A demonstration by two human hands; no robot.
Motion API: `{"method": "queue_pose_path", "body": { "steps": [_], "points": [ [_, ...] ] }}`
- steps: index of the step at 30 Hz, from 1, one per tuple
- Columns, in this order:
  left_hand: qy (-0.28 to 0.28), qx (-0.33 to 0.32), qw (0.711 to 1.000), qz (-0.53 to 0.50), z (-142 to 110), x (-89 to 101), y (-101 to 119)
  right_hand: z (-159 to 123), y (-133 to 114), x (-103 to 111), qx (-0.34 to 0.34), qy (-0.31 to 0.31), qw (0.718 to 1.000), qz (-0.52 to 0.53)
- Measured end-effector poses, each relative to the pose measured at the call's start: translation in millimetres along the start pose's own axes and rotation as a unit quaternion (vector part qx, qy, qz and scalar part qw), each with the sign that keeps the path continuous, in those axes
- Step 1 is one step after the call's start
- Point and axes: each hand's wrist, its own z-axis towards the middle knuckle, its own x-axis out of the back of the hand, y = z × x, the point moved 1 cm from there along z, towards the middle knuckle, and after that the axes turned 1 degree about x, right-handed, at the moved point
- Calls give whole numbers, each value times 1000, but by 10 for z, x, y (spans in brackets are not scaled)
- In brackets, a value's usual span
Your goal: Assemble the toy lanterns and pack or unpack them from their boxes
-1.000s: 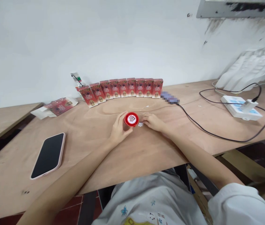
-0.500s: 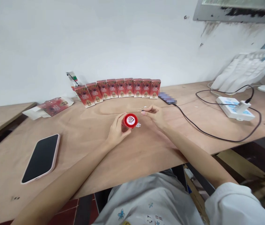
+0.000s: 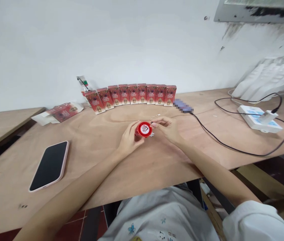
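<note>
- Along a white wall (image 3: pixel 132 43), scuffed and marked at upper right below a grey frame (image 3: pixel 260 15): a pale brown wooden surface (image 3: pixel 89 137), with swirling grain and dark specks near the lower left.
- Upright at the back, side by side in a shallow arc: nine red printed cartons (image 3: pixel 133 94).
- Partly behind the leftmost carton: a clear bottle-like item (image 3: pixel 82 82) with some green on it.
- Left of the row, lying flat: an opened red-and-white carton (image 3: pixel 64 113).
- Nearer the front left, face up with a dark screen: a phone (image 3: pixel 49 165) in a pale pink case.
- At the right end of the row: a blurred-out purplish device (image 3: pixel 183 105), joined by a black cable (image 3: pixel 214 142) to a plug on a white power strip (image 3: pixel 259 118).
- Behind the strip: a white ribbed stack (image 3: pixel 265 78).
- Beyond the left edge: another wooden tabletop (image 3: pixel 1 130); below, red floor tiles (image 3: pixel 75 227).
- At mid-surface: a red round container (image 3: pixel 145 130) with a pale label on top, gripped around its side by the left hand (image 3: pixel 129 139).
- By its right rim: the right hand (image 3: pixel 168 130), fingertips pinching a small dark piece (image 3: pixel 152 123), too small to identify.
- Just beside the container: a small white piece (image 3: pixel 152 134).
</note>
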Motion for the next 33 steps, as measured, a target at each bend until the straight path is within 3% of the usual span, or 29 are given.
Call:
{"method": "queue_pose_path", "body": {
  "steps": [4, 9, 20, 26, 33],
  "points": [
    [-20, 7, 1000, 11, -1, 8, 20, -25, -21, 4, 68, -22, 992, -105],
    [-18, -16, 999, 43, -2, 28, 36, -11, -38, -2, 186, -54, 956, -222],
    [-28, -23, 999, 26, 2, 41, 47, -43, -59, 12, 226, -46, 943, -238],
    [-37, -15, 999, -18, 15, 46, 42, -46, -9, 65, 211, -44, 946, -244],
    [-36, -12, 998, -57, 30, 58, 51, -26, -109, 72, 276, -88, 904, -314]
  ]
}}
